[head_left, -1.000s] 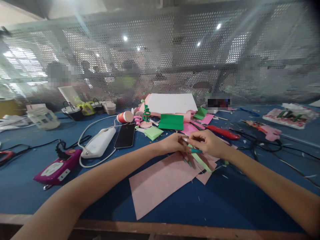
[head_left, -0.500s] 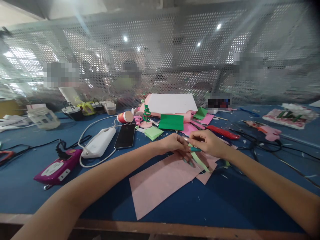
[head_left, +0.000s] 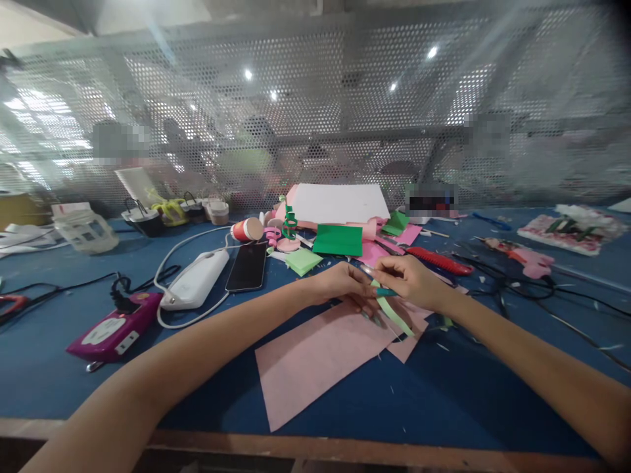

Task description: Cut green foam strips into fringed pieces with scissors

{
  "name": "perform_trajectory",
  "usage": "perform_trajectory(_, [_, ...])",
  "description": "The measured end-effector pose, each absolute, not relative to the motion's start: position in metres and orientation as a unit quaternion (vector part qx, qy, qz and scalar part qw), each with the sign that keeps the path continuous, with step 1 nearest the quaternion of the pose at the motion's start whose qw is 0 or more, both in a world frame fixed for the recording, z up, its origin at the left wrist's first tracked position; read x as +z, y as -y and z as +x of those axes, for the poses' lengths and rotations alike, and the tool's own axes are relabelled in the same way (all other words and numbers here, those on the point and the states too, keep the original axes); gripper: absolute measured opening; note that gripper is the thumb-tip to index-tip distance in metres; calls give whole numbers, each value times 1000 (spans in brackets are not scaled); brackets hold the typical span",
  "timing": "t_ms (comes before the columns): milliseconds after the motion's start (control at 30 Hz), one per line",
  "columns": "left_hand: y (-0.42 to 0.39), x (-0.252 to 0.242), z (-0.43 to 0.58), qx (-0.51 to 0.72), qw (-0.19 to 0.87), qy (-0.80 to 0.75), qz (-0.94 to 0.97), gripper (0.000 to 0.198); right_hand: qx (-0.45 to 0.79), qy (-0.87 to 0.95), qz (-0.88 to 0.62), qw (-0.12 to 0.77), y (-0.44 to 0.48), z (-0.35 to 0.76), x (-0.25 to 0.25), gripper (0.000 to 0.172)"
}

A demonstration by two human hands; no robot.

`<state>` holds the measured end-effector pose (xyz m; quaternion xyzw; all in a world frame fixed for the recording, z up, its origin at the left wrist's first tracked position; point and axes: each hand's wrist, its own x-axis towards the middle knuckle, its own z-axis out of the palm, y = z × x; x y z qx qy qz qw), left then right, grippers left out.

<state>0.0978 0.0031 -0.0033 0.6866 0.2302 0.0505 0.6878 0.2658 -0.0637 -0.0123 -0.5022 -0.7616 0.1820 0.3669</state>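
My left hand point(head_left: 345, 288) and my right hand point(head_left: 408, 281) meet above a large pale pink sheet point(head_left: 320, 368). Pinched between the fingertips is a narrow light green paper strip point(head_left: 395, 316), its loose end curving down toward the sheet. A slim teal tool point(head_left: 385, 292) lies across the grip, under my right thumb; its tip is hidden. The fingers of my left hand curl around the strip's upper end, which is also hidden. A smaller pink piece point(head_left: 407, 351) pokes out under the large sheet's right end.
Left on the blue table are a black phone point(head_left: 246, 268), a white power bank point(head_left: 200, 279) and a purple socket block point(head_left: 116, 328). Ahead lie green paper point(head_left: 338, 240), light green squares point(head_left: 303, 261) and a red cutter point(head_left: 438, 261). Black cables and a pink glue gun point(head_left: 530, 259) sit right.
Almost nothing differs. My hands stay together over the pink sheet, and the teal tool and light green strip have shifted only slightly within the fingers.
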Motion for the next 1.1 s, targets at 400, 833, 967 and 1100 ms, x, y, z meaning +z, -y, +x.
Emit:
perform_trajectory(400, [-15,-11,98,137,690,-257,663,38,311,724,-505,352,60,273,-12,50])
perform_trajectory(833, [-30,-22,99,331,671,-262,610,31,433,680,-503,312,58,270,-14,43])
perform_trajectory(967, [-34,-26,99,327,674,-267,606,32,454,652,-512,328,57,271,-15,41])
perform_trajectory(1100, [-32,-26,100,329,659,-264,622,33,451,652,-522,314,58,271,-12,40])
